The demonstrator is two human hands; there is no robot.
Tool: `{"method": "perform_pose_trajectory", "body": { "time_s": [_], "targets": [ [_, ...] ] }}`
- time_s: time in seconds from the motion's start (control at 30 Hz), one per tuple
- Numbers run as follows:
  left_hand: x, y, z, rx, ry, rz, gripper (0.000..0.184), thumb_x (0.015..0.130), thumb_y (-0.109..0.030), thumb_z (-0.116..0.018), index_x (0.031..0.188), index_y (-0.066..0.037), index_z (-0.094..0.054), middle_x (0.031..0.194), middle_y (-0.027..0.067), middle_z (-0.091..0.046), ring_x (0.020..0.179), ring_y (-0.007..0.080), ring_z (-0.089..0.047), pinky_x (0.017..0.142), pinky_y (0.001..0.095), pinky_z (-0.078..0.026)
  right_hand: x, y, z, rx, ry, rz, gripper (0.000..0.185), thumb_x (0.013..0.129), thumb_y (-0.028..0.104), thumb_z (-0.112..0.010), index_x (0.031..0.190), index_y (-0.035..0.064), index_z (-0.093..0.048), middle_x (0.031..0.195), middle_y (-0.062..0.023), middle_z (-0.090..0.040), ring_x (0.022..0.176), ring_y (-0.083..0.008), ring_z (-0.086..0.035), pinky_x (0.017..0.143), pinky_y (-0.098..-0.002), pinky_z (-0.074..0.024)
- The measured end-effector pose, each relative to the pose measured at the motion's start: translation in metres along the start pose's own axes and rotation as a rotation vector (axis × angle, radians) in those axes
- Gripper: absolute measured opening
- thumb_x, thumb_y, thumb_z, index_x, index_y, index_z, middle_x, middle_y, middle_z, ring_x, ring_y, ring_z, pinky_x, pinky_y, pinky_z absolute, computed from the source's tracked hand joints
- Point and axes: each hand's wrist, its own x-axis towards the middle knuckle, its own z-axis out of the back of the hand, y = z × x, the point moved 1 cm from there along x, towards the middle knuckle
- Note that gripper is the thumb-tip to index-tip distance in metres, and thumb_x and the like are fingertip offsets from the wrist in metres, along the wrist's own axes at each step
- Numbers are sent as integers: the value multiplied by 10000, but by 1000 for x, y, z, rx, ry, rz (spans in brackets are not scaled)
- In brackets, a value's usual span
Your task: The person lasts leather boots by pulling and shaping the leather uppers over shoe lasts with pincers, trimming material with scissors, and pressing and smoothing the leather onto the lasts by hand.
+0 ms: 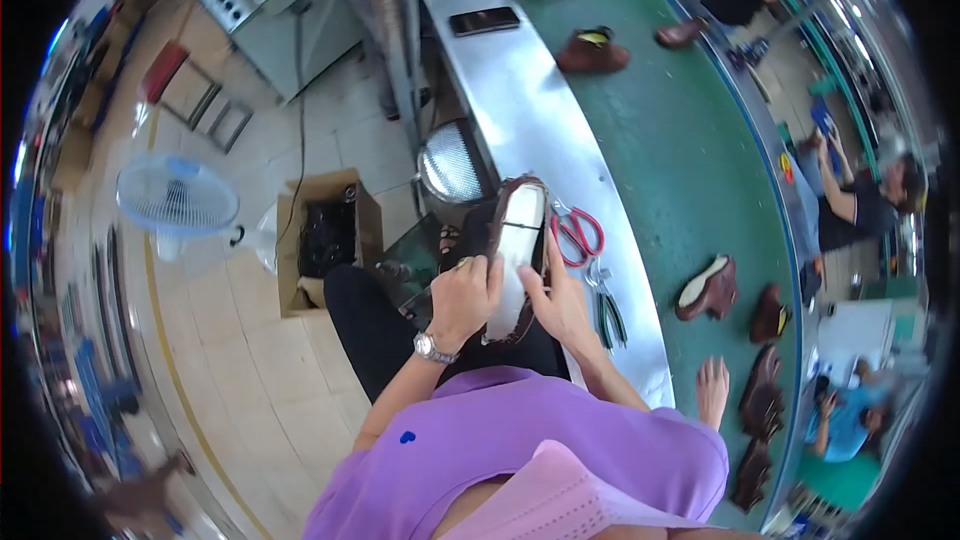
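A brown shoe upper (524, 332) lies bottom up over my lap, its long white underside (515, 250) facing me with a dark line across the upper part. My left hand (462, 298), with a watch at the wrist, grips the shoe's left edge, thumb on the white underside. On the opposite edge, my right hand (562, 305) closes around the side with its thumb pressed on the underside. Just right of the shoe, red-handled scissors (578, 240) and dark green-handled pliers (608, 315) rest on the metal ledge (545, 110).
Several brown shoes, one a pale-soled shoe (708, 288), sit on the green conveyor belt (660, 170). Another person's hand (712, 390) reaches over it at right. A phone (485, 21) lies on the ledge. A cardboard box (368, 225) and a fan (178, 195) stand at left.
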Motion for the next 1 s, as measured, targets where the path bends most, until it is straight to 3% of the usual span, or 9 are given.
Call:
{"method": "perform_pose_trajectory", "body": {
  "time_s": [0.3,0.33,0.4,0.47,0.53,0.63,0.73,0.8,1.0],
  "targets": [
    [-18,22,7,-328,169,177,327,1010,-232,-481,824,16,-584,669,189,-595,615,379,-593,556,398,-461,15,-22,13,119,151,-16,527,986,231,-524,1454,23,-403,969,-222,-678,831,-266,-661,783,-359,-488],
    [-19,27,7,-404,194,222,337,1012,-239,-482,824,23,-582,670,193,-591,618,383,-583,558,389,-450,17,-33,11,155,140,37,539,979,234,-528,1466,51,-390,936,-240,-666,816,-321,-654,764,-375,-486],
    [-25,35,7,-487,307,362,344,1011,-277,-526,915,36,-631,722,143,-634,604,241,-584,583,348,-438,20,-55,0,223,125,135,570,965,239,-536,1491,105,-364,871,-275,-642,786,-433,-641,727,-407,-483],
    [-27,39,9,-584,380,418,352,1003,-292,-559,978,42,-667,767,100,-680,636,157,-588,609,316,-457,16,-60,-3,178,99,111,584,958,220,-541,1502,134,-346,829,-280,-629,749,-440,-636,705,-424,-483],
    [-28,45,6,-1099,481,508,584,932,-214,-683,1420,13,-458,1272,96,-610,1117,137,-579,958,261,-454,4,-46,-4,128,108,68,601,952,199,-544,1512,159,-328,798,-285,-618,718,-450,-628,689,-438,-483],
    [-23,38,11,-1108,503,359,936,854,-146,-763,1558,-57,-153,1523,125,-360,1327,158,-424,1071,300,-383,-13,-16,-11,130,120,146,636,945,149,-536,1529,197,-290,802,-297,-611,701,-467,-607,689,-450,-486],
    [-25,33,29,-950,358,311,1066,797,-118,-809,1573,-92,-79,1574,128,-279,1374,171,-371,1097,330,-365,-27,-12,-31,318,223,264,682,919,47,-559,1535,145,-285,1096,-253,-651,942,-385,-665,837,-390,-504],
    [-35,37,39,-964,271,258,1108,764,-109,-833,1576,-110,-80,1576,128,-280,1389,179,-355,1109,344,-355,-29,-14,-43,396,286,356,711,896,65,-622,1521,51,-283,1333,-239,-551,1158,-373,-595,970,-388,-468],
    [-100,60,18,-927,194,321,1174,709,-26,-843,1581,-163,-68,1593,116,-246,1408,191,-336,1122,352,-351,-44,6,-48,186,383,421,764,854,138,-710,1489,-4,-309,1376,-246,-509,1232,-387,-545,1027,-404,-449]
  ]
}}
